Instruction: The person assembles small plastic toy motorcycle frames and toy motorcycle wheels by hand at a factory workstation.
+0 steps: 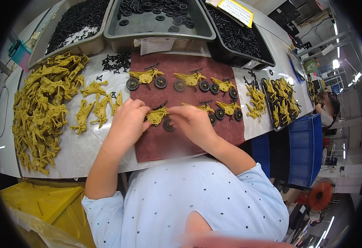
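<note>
Red cloth covers the middle of the desk, probably to cushion the parts and check rolling. Yellow-and-black bikes are set out on it in two rows, spaced so that each can apparently be reached singly.

Held bike: left end of the near row, at 11 o'clock from the wearer's torso.

Left hand: at the bike's 9 o'clock side, fingers curled in against it, seemingly to steady it. Whether they clamp it cannot be told.

Right hand: at the 3 o'clock side, thumb and index drawn close together above a wheel. Whether they pinch a part cannot be seen. This hand partly covers the next bike.

Supplies, taken from the cloth: large heap of yellow frames at 9 o'clock, with several loose frames nearer in, presumably to shorten the reach. Wheel tray at 12; trays of small black parts at 11 and 1, likely sorted by kind. Smaller yellow pile at 3.
</note>
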Motion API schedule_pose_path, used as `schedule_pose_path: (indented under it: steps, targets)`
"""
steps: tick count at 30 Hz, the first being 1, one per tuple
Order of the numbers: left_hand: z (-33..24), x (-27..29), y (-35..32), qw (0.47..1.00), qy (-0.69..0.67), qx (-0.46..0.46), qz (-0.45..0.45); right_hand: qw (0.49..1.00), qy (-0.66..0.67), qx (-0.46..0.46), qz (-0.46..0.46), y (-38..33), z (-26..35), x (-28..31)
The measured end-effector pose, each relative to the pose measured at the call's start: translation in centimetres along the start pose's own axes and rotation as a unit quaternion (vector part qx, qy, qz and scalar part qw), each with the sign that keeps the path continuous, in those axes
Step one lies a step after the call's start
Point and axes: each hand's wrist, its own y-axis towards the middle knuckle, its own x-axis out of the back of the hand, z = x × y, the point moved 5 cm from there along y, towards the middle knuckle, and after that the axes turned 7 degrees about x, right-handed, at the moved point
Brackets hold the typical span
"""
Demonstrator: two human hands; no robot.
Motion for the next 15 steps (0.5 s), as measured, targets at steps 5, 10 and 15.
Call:
schedule_pose_path:
  steps: [5, 10, 15]
  targets:
    - [-1.1, -1.3, -0.6, 0.995, 0.074, -0.036, -0.055, 0.998, -0.043, 0.049, -0.010, -0.4, 0.0, -1.5]
    - [-0.1, -2.1, -0.4, 0.994, 0.066, -0.053, -0.071, 0.998, -0.060, 0.012, 0.023, -0.6, -0.6, -2.8]
    - [0.3, -2.4, -0.2, 0.990, 0.073, -0.085, -0.083, 0.993, -0.104, 0.045, 0.006, -0.7, -0.2, -3.5]
